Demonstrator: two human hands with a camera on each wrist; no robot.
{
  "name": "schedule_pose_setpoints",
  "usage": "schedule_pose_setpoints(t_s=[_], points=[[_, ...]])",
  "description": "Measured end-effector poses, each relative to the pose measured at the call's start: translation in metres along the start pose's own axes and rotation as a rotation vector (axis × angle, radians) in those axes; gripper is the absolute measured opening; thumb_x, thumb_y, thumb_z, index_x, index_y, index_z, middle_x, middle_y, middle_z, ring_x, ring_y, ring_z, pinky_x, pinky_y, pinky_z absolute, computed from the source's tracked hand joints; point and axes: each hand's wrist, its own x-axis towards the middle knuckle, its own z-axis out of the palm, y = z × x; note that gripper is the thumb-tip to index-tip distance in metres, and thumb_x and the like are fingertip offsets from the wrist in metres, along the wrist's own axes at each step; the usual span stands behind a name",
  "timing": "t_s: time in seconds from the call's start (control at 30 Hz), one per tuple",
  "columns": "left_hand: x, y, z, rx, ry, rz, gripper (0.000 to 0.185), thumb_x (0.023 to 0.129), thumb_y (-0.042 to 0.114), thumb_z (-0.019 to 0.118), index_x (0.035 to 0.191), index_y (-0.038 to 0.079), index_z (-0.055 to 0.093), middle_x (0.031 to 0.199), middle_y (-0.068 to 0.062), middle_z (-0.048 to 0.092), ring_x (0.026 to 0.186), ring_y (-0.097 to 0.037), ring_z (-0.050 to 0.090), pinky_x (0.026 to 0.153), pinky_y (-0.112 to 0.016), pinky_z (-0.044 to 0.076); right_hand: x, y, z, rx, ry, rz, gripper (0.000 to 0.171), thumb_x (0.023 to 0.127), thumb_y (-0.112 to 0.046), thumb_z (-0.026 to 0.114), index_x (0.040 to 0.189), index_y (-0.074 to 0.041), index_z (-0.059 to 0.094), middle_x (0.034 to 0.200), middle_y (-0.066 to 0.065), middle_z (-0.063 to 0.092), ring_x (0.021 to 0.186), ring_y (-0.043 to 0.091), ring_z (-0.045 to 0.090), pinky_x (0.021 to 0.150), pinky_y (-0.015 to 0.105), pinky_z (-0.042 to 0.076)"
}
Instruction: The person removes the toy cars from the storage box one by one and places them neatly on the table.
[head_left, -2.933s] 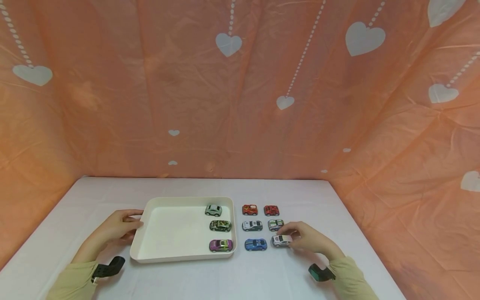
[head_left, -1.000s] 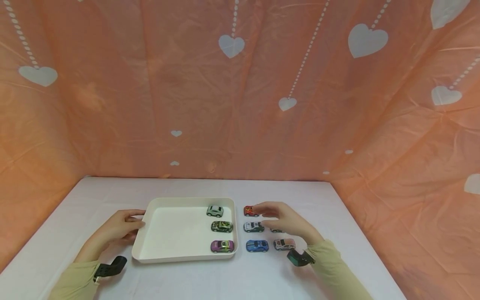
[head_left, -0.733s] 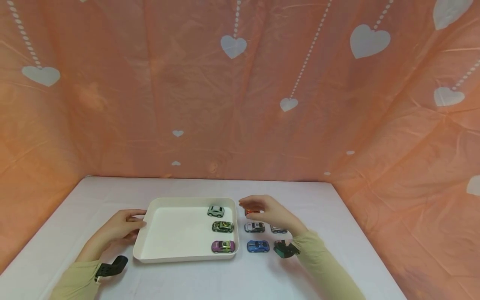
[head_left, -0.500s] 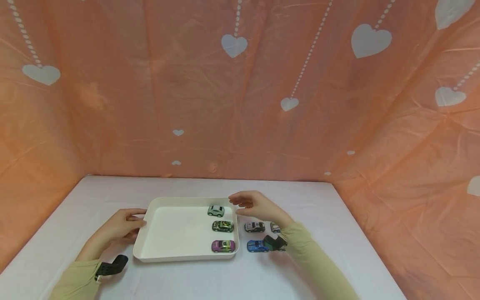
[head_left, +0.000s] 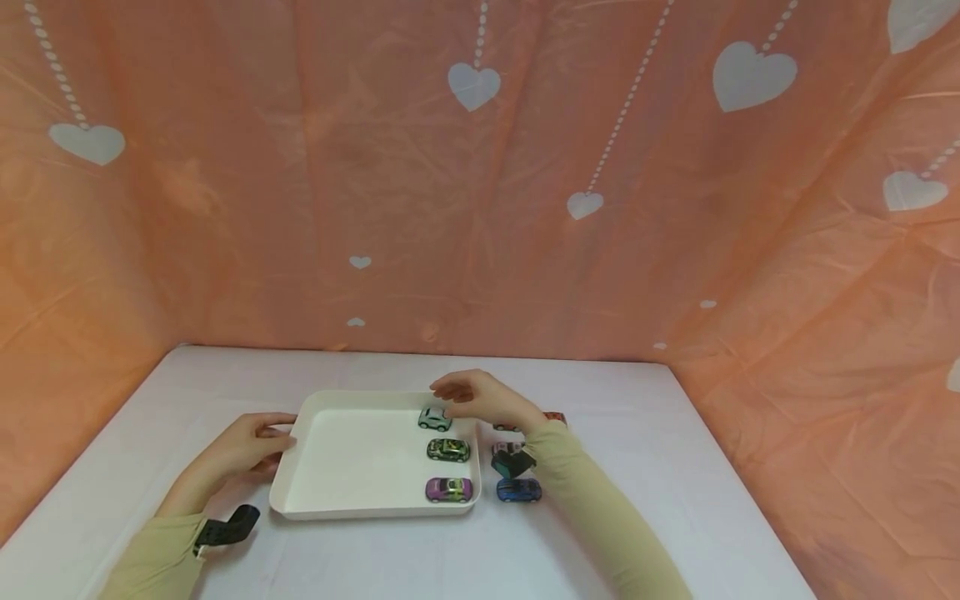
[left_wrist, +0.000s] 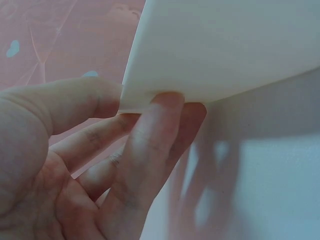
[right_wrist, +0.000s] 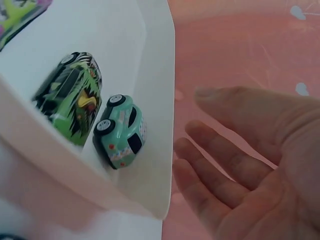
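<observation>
A small mint-green toy car [head_left: 434, 418] sits in the far right corner of a shallow white plastic tray [head_left: 352, 455] on the white table [head_left: 652, 467]. Nearer along the tray's right wall stand a green and black striped toy car [head_left: 448, 450] and a purple toy car [head_left: 449, 489]. The right hand [head_left: 480, 398] hovers just above the mint-green car and the tray's far right corner, fingers relaxed and slightly spread, holding nothing; the right wrist view shows its empty palm beside the tray wall. The left hand [head_left: 243, 448] rests at the tray's left edge, and the left wrist view shows its thumb and fingers pinching the rim. Right of the tray, on the table, a blue toy car [head_left: 519, 490] stands clear, while two red toy cars [head_left: 555, 417] and a white toy car [head_left: 504, 448] are partly hidden by the right forearm's tan sleeve [head_left: 592, 517].
</observation>
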Motion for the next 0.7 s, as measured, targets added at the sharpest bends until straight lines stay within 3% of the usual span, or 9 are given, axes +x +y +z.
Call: schedule_pose_setpoints(t_s=[0.1, 0.3, 0.7], points=[[0.0, 0.001, 0.0, 0.002, 0.001, 0.005, 0.055, 0.091, 0.01, 0.061, 0.136, -0.013, 0.04, 0.099, -0.018, 0.066, 0.069, -0.019, 0.059, 0.058, -0.032, 0.052, 0.005, -0.001, 0.003, 0.021, -0.015, 0.004, 0.043, 0.087, 0.004, 0.065, 0.129, 0.004, 0.055, 0.127, 0.02, 0.058, 0.117, 0.031, 0.054, 0.098, 0.045, 0.042], [0.0, 0.0, -0.001, 0.01, -0.012, 0.01, 0.056, 0.091, 0.012, 0.061, 0.136, -0.014, 0.039, 0.099, -0.018, 0.065, 0.07, -0.018, 0.059, 0.059, -0.032, 0.052, 0.014, 0.0, 0.005, 0.001, -0.059, 0.002, 0.044, 0.086, 0.004, 0.066, 0.128, 0.007, 0.054, 0.124, 0.024, 0.058, 0.115, 0.033, 0.055, 0.095, 0.036, 0.045], [0.0, 0.0, -0.002, -0.006, -0.009, -0.011, 0.055, 0.092, 0.01, 0.061, 0.137, -0.012, 0.039, 0.11, -0.025, 0.062, 0.079, -0.019, 0.062, 0.062, -0.034, 0.053, 0.021, 0.004, 0.011, -0.037, -0.069, 0.105, 0.043, 0.085, 0.002, 0.068, 0.127, 0.004, 0.057, 0.123, 0.017, 0.061, 0.114, 0.025, 0.057, 0.092, 0.027, 0.045]])
